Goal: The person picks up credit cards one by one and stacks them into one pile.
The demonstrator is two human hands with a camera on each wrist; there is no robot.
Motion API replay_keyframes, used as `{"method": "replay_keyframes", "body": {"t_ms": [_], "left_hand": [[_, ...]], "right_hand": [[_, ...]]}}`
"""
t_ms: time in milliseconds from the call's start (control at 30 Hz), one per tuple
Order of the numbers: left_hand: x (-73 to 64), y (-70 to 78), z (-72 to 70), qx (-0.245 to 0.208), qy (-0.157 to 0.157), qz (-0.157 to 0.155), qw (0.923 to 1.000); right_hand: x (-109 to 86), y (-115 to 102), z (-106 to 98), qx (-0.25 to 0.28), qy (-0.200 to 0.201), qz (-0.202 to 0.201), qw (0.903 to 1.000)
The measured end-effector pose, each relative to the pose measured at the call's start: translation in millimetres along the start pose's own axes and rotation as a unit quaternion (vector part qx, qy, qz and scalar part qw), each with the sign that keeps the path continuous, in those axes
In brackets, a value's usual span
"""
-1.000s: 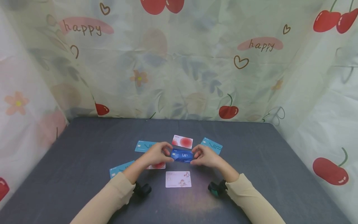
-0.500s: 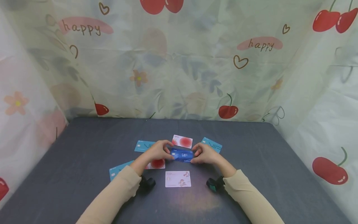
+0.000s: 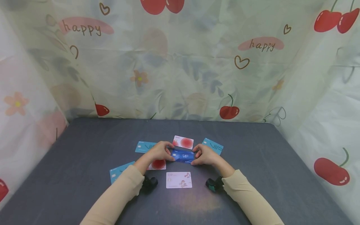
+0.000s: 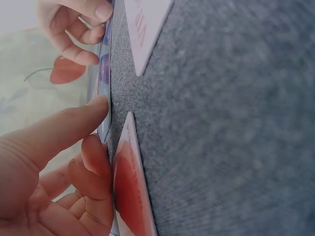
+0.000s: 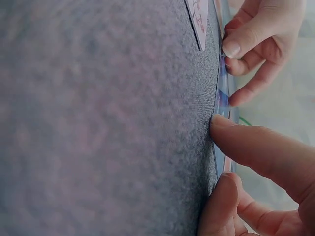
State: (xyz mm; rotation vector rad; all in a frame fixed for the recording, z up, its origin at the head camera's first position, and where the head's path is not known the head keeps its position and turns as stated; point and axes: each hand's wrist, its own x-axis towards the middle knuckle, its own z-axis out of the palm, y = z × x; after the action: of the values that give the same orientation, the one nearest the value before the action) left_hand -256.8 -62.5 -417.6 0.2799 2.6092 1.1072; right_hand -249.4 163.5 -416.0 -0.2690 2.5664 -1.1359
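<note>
In the head view a blue VIP card [image 3: 183,156] lies at the middle of the table, between both hands. My left hand [image 3: 159,152] pinches its left end, thumb at the near corner and a finger at the far one. The right hand [image 3: 207,155] pinches the right end in the same way. From the left wrist view the card [image 4: 104,73] shows nearly edge-on, low over the dark cloth, with the left thumb [image 4: 93,110] on its edge. The right wrist view shows the right thumb [image 5: 229,129] on the edge too.
A white card with a red circle [image 3: 183,142] lies just behind, a pale pink card [image 3: 178,180] in front. Teal VIP cards [image 3: 144,146] lie left and right [image 3: 215,145], another under the left forearm [image 3: 116,172]. A second red-circle card [image 3: 158,164] is partly hidden by the left hand.
The left wrist and forearm have shifted slightly to the right, the right wrist slightly to the left. The blue card stays in nearly the same place between the hands.
</note>
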Motion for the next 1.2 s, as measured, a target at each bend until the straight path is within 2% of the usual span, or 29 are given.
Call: {"method": "replay_keyframes", "body": {"t_ms": [400,933,1200], "left_hand": [[-2.0,4.3,0.8,-0.002,0.001,-0.022,0.9997],[-4.5,5.8,6.5,0.000,0.031,0.003,0.9995],[-7.2,7.4,7.2,-0.016,0.044,-0.002,0.9989]], "right_hand": [[1.4,-2.1,0.1,-0.004,-0.004,0.021,0.9998],[1.8,-0.8,1.9,0.008,0.007,0.017,0.9998],[1.8,-1.0,3.2,0.013,0.013,0.010,0.9998]]}}
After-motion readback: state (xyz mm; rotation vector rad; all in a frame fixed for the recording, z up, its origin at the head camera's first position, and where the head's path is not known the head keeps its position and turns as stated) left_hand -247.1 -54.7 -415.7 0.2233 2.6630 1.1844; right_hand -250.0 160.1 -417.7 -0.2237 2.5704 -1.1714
